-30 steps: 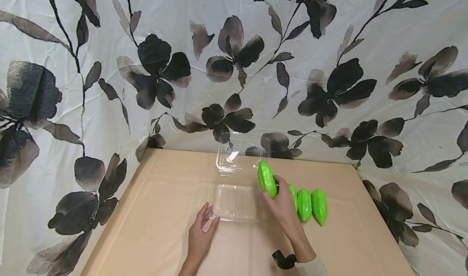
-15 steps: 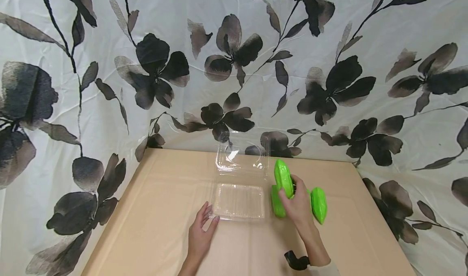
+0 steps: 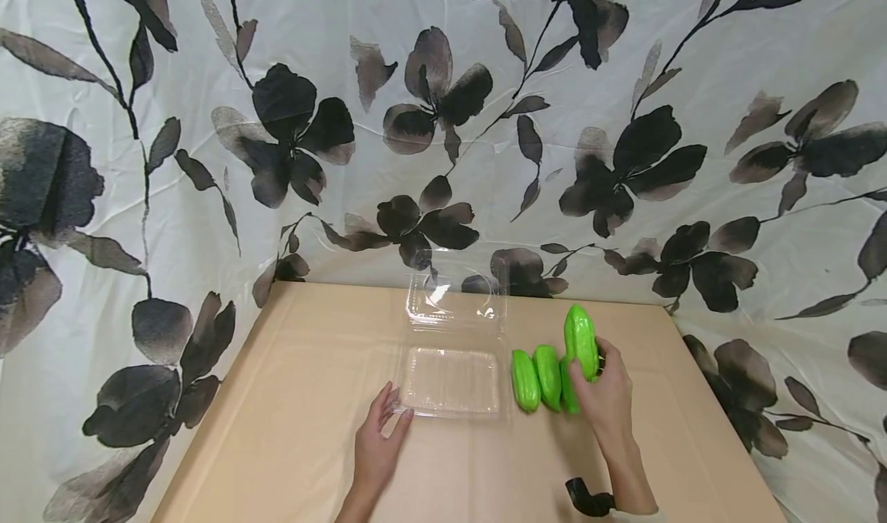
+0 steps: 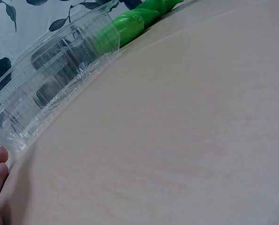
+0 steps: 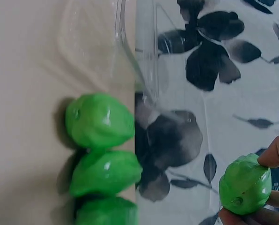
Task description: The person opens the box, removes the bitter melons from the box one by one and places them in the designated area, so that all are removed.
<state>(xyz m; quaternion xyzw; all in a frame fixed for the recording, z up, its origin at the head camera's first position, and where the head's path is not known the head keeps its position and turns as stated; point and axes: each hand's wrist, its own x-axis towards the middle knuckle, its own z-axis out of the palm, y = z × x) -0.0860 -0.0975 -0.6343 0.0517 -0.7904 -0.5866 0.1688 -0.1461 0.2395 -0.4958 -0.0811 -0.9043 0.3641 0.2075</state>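
My right hand (image 3: 610,396) pinches a glossy green ridged oblong fruit (image 3: 580,340) between thumb and fingers, raised above the table and tilted upright. In the right wrist view the held green fruit (image 5: 245,185) shows its stem end. Three similar fruits lie side by side below: a left one (image 3: 525,382), a middle one (image 3: 548,377), and a right one (image 3: 569,392) partly hidden by the right hand. My left hand (image 3: 377,446) touches the front left corner of a clear plastic clamshell box (image 3: 453,414), fingers at its side and thumb at its front edge.
The box's raised lid (image 3: 455,319) leans back toward a floral cloth (image 3: 540,122) behind the table. The tan tabletop (image 3: 312,353) carries box and fruits. A black strap-like piece (image 3: 589,500) sits by the right wrist.
My right hand has moved right, away from the box, carrying the held green fruit over the row of others. The left hand and box have stayed in place.
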